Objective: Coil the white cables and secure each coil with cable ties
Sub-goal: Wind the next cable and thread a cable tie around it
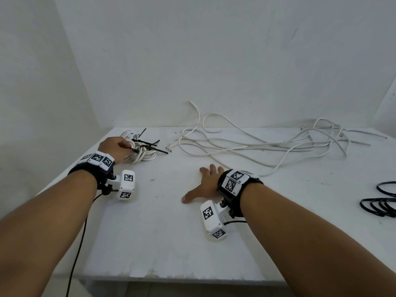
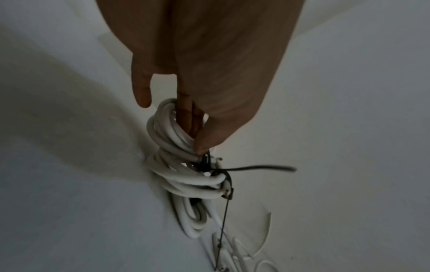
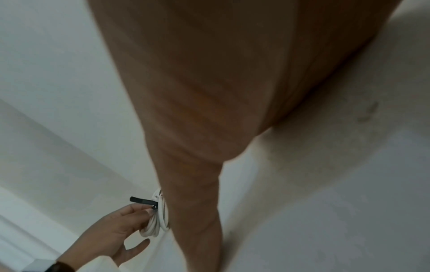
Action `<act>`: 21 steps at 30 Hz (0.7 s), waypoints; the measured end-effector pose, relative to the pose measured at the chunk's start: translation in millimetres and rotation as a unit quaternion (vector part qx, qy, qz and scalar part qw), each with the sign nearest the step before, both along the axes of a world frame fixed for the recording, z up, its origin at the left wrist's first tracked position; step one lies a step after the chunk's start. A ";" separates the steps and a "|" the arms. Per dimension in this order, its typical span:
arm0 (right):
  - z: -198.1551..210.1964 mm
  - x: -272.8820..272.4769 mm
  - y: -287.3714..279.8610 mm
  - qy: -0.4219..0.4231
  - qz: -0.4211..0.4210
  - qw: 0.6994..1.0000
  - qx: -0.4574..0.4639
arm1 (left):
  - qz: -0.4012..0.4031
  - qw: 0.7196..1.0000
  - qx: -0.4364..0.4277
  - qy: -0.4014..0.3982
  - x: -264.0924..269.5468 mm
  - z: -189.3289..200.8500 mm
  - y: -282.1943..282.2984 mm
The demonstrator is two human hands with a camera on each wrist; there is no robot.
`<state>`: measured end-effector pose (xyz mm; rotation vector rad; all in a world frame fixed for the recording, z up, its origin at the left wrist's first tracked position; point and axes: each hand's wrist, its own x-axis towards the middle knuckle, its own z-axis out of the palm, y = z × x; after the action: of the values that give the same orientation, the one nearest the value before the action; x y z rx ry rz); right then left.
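At the far left of the white counter (image 1: 162,232), the coiled white cable (image 1: 142,154) is bound with black cable ties (image 1: 150,144), and one tie is pinched between thumb and fingers of the left hand (image 1: 114,147). The right hand (image 1: 203,185) is laid flat at mid-counter, fingers spread, holding nothing. Behind it and to the right, the loose white cables (image 1: 257,144) are sprawled along the wall, while spare black ties (image 1: 381,205) are placed at the right edge, well apart.
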<state>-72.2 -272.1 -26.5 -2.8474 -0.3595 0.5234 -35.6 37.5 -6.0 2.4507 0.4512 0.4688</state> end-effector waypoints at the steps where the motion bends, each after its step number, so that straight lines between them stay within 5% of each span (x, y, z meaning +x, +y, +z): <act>1: 0.1 -0.3 0.2 0.002 0.001 1.000 -0.001 | 0.000 1.000 -0.007 -0.003 -0.6 0.1 1.2; 11: -0.1 -3.7 -3.0 0.006 0.008 1.000 0.008 | 0.060 0.997 -0.029 -0.050 -20.3 0.0 -11.2; 21: -3.6 3.6 -18.3 0.017 0.044 0.999 0.005 | 0.023 0.993 -0.083 -0.076 -21.1 5.1 -19.3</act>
<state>-68.6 -290.4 -30.0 -2.8199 -0.4821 0.5843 -56.7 18.1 -1.0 2.2306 0.4644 0.6074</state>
